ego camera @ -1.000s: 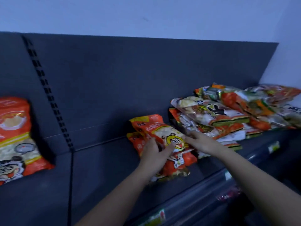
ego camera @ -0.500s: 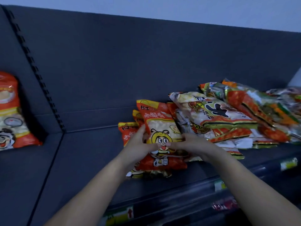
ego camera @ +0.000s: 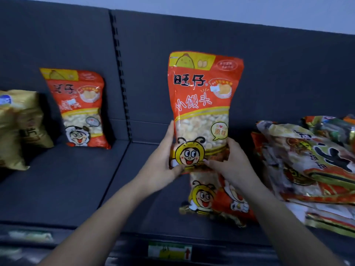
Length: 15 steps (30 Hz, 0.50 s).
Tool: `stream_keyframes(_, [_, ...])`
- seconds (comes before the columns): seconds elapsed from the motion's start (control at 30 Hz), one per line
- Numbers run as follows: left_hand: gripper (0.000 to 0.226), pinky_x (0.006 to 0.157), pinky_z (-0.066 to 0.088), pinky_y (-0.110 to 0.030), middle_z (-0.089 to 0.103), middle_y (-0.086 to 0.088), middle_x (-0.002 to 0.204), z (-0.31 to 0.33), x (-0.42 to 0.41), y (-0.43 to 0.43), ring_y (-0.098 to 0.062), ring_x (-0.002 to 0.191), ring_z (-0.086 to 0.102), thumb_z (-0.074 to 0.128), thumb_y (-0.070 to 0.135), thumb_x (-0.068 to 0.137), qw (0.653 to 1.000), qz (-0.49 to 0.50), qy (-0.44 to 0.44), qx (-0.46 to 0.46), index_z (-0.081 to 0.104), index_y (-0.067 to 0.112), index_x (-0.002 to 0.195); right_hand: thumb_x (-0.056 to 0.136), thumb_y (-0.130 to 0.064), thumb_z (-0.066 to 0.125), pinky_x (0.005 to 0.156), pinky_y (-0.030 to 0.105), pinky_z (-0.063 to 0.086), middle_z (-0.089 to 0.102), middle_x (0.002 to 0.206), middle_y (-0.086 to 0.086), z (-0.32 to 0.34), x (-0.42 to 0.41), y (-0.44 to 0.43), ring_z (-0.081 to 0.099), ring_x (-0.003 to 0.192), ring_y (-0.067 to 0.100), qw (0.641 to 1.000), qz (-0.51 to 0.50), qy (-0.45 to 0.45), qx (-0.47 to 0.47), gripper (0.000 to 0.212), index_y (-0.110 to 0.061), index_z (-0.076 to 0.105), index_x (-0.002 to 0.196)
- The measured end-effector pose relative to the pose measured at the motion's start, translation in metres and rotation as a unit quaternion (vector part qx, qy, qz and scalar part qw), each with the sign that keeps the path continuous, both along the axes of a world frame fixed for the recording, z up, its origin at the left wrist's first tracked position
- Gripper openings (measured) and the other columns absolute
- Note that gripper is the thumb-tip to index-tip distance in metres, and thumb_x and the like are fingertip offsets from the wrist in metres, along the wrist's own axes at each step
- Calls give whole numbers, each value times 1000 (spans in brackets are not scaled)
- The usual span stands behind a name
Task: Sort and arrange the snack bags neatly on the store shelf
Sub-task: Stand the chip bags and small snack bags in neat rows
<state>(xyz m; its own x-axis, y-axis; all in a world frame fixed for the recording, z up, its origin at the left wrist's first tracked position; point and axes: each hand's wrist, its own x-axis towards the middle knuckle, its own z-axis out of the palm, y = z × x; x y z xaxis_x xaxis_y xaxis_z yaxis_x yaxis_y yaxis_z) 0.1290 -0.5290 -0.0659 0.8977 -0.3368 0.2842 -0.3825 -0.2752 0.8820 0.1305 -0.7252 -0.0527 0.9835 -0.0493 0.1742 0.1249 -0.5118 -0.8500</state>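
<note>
Dark grey shelf [ego camera: 76, 189] up front, left hand [ego camera: 163, 164] and right hand [ego camera: 230, 166] each with a pinching grip on a bottom corner of the orange bag [ego camera: 203, 104] held upright above it, looks light, crinkly and crushable so I'd stick to the edges.

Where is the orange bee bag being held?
Head view, centre: the bee bag is upright, held at its lower end by the left hand and right hand, above a flat bag and left of the snack pile.
</note>
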Motion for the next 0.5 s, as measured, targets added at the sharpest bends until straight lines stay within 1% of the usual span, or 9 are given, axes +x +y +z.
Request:
stream_keyframes(0.07, [111,95,51,-41,26,24,149,-1,0,24,-4,123,50,65,3,82,996,50,-40,58,-16,45,146,71,-12,79,95,32,41,48,119,3,-5,6,25,46,112,14,999,11,-24,-37,58,-19,50,122])
stream_keyframes(0.1, [112,91,52,-43,28,23,148,-3,0,38,-7,118,54,65,5,83,991,84,-54,88,-19,46,144,71,-11,78,94,31,40,47,118,4,-8,9,40,46,112,15,998,26,-31,-48,58,-17,50,121])
stream_keyframes(0.17, [113,86,53,-42,35,17,147,-10,-2,68,-12,110,59,65,9,84,979,141,-67,134,-23,48,142,72,-8,77,90,25,37,43,114,1,-16,14,73,45,111,15,996,54,-38,-63,57,-13,49,122])
stream_keyframes(0.23, [114,85,53,-40,36,11,148,-18,-4,98,-16,113,58,65,12,84,966,181,-75,170,-28,50,138,73,-6,76,83,18,31,40,112,0,-24,16,107,42,111,13,993,80,-50,-72,58,-11,48,123])
stream_keyframes(0.3, [116,83,52,-38,37,7,148,-27,-7,129,-19,113,57,65,14,85,953,212,-72,202,-33,50,134,74,-7,75,86,15,30,40,116,-1,-31,18,138,40,113,10,992,104,-48,-59,58,-12,46,124])
stream_keyframes(0.37, [114,79,51,-37,41,5,145,-35,-9,158,-19,108,58,65,15,86,945,234,-66,220,-32,45,137,76,-7,74,87,17,33,40,114,-5,-38,21,170,41,108,6,991,126,-35,-38,53,-21,45,119])
stream_keyframes(0.43, [112,78,50,-37,42,3,144,-43,-9,186,-21,108,58,64,14,85,937,249,-61,236,-31,39,139,76,-6,74,89,26,42,40,108,-5,-46,27,201,48,103,10,990,135,-15,-19,50,-28,46,110])
stream_keyframes(0.47, [112,78,51,-38,40,3,146,-46,-9,200,-21,109,58,64,14,85,935,253,-56,243,-31,38,140,75,-6,75,88,30,46,40,106,-4,-50,30,216,50,101,13,991,134,-8,-18,48,-27,47,108])
stream_keyframes(0.5, [113,78,51,-39,38,3,148,-49,-8,213,-21,110,58,64,13,85,933,256,-51,246,-31,38,141,74,-6,76,87,31,48,40,105,-2,-54,33,231,52,99,15,991,132,-5,-26,46,-23,50,108])
